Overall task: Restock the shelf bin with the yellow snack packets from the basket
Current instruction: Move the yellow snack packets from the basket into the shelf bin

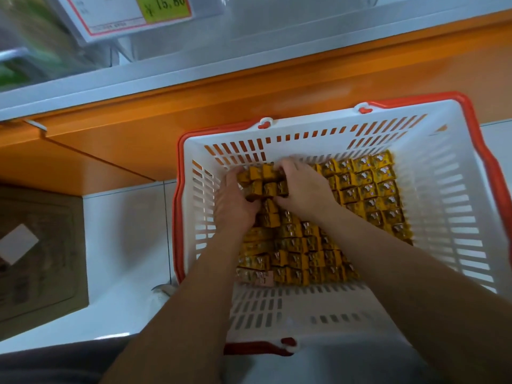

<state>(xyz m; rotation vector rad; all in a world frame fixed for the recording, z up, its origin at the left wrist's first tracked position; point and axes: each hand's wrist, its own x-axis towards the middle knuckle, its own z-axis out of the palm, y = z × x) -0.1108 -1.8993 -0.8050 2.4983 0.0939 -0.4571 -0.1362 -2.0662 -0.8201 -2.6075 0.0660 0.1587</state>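
Fingers (285, 166) of both hands curl around one clump of yellow snack packets (263, 182) at the far left corner of the basket. Left hand (235, 200) presses the clump from the left side, right hand (304, 189) from the right; the packets are pinched between them. Whether the clump is lifted clear of the layer below cannot be told.

Remaining packets (368, 187) lie in tidy rows across the basket floor, filling most of it from the far right corner to the near left.

Basket (448, 189): white slotted walls, red rim, red handles folded down at the far and near edges. It sits on a pale tiled floor (124, 245), close against an orange shelf base (194, 106).

Above the base, a clear shelf bin (221, 31) with a price tag (138, 12) on its front, reading 15.80 on a yellow patch. View there is blurred.

Cardboard box (38, 250) on the floor, left, well apart from the basket.
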